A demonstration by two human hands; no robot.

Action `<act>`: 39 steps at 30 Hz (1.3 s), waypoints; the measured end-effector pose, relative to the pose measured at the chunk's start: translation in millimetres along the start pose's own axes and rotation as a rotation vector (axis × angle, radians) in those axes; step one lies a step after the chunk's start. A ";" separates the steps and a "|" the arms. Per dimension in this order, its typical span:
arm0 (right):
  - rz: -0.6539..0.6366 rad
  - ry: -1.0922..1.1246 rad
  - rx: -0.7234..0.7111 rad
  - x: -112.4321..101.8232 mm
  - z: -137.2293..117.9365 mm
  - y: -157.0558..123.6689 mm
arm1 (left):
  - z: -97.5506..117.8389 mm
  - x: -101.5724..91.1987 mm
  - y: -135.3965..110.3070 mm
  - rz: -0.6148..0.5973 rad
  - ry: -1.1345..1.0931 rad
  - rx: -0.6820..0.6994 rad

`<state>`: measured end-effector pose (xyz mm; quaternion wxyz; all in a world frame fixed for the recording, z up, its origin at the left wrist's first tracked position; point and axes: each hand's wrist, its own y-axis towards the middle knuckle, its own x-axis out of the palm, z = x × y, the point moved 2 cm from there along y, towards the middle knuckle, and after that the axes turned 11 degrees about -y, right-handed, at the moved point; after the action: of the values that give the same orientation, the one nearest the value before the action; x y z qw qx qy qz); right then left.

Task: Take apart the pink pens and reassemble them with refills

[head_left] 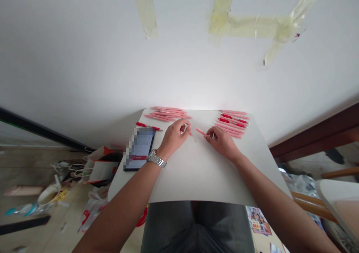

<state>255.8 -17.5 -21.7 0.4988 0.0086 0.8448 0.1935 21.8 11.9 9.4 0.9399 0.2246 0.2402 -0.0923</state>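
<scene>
Sitting in dark grey trousers (168, 226), close to the near edge of a white table (196, 178), reaching both bare forearms in over it from left and right. Pinching one short pink stick (200, 131) between thumb and fingers of the right hand (221, 139), toward the far side of the table, with the free end pointing to the far left. Curling thumb and fingers of the left hand (175, 133) to a narrow gap, just beside a small pinkish piece (191, 134) too blurred to make out; cannot tell gripping from mere closeness there. Wearing a silver watch (156, 158) on the left wrist. Seen beyond the left hand, at the far edge: a heap of pink pens (169, 114). Spread at far right, just beyond the right hand: a row of more pink pens, with red pens (237, 119) among them. Placed on the table's left side: a tablet (140, 148), partly pixelated, with a single red pen (148, 126) just beyond. Stuck high on the wall (179, 66): strips of yellowish tape (252, 26).
</scene>
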 end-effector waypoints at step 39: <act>0.140 0.290 0.057 -7.2 -5.1 -1.9 | 7.1 6.1 -4.2 -0.275 0.168 0.258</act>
<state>255.4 -22.4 -14.1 0.3566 0.0536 0.9104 0.2027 28.8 4.5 10.4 0.8587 0.3149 0.3322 -0.2305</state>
